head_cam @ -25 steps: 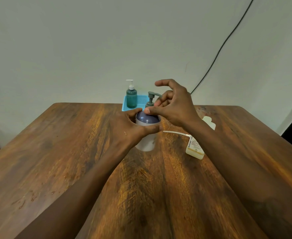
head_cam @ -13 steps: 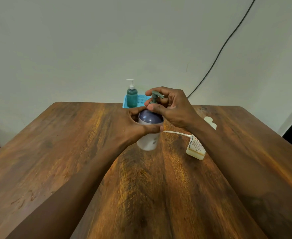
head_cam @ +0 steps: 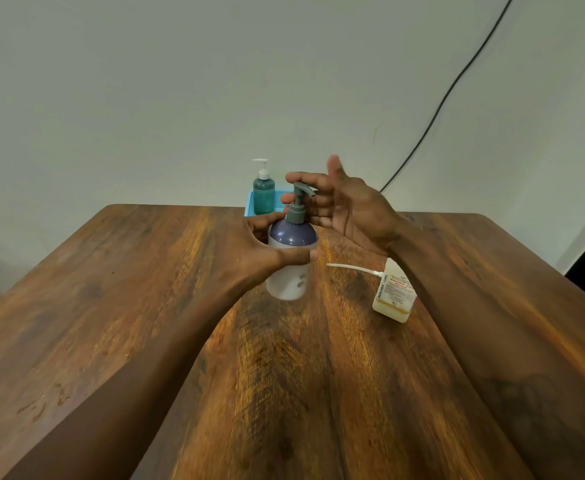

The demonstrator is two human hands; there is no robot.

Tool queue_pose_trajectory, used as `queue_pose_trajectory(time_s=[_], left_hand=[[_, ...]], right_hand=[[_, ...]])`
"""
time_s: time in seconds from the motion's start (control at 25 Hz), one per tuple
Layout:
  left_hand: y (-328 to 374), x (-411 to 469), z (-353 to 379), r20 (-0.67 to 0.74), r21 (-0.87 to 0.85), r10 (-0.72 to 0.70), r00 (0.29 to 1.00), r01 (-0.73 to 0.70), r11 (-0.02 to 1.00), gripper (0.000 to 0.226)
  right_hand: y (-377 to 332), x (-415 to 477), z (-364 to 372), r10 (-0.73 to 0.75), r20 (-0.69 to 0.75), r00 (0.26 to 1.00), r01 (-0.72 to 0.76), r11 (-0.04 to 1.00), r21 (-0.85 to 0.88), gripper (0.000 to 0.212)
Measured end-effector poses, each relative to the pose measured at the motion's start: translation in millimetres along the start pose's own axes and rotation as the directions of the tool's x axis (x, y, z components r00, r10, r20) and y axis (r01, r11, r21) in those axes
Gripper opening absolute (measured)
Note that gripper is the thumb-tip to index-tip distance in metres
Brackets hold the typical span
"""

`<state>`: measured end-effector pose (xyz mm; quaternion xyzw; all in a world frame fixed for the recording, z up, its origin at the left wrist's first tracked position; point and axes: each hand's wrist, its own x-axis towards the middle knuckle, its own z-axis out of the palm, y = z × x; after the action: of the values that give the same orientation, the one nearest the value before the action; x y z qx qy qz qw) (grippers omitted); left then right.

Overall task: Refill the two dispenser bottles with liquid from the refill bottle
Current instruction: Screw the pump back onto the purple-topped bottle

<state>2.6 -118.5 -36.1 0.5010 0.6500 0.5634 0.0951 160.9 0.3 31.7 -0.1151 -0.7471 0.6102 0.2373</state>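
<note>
A white dispenser bottle (head_cam: 289,282) with a purple dome and a grey pump head (head_cam: 298,206) stands upright mid-table. My left hand (head_cam: 267,252) is wrapped around its upper body. Just right of the pump, my right hand (head_cam: 350,211) is spread with fingers apart; its fingertips lie behind the pump nozzle, and contact cannot be told. A small green dispenser bottle (head_cam: 263,194) with a white pump stands in a blue tray (head_cam: 249,204) at the table's far edge. The refill bottle (head_cam: 393,296), pale yellow with a long white spout pointing left, lies on its side under my right forearm.
The brown wooden table (head_cam: 145,306) reaches a pale wall at the far edge. A black cable (head_cam: 440,105) runs down the wall at the right. A dark gap shows past the table's right edge.
My right hand had its fingers closed around the grey pump head half a second ago; now its fingers are spread and the pump head stands fully visible. My left hand keeps its hold on the bottle.
</note>
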Motion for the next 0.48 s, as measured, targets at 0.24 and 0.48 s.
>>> queue_pose_trajectory(time_s=[0.24, 0.48], left_hand=[[-8.4, 6.8, 1.1, 0.038, 0.0, 0.031, 0.999, -0.031, 1.0, 0.081], [-22.6, 24.2, 4.3, -0.022, 0.069, 0.071, 0.997, -0.069, 0.995, 0.096]], right_hand=[[8.2, 10.5, 8.3, -0.171, -0.204, 0.964, 0.149, 0.982, -0.118, 0.024], [16.3, 38.9, 23.6, -0.329, -0.447, 0.832, 0.142, 0.905, -0.402, 0.035]])
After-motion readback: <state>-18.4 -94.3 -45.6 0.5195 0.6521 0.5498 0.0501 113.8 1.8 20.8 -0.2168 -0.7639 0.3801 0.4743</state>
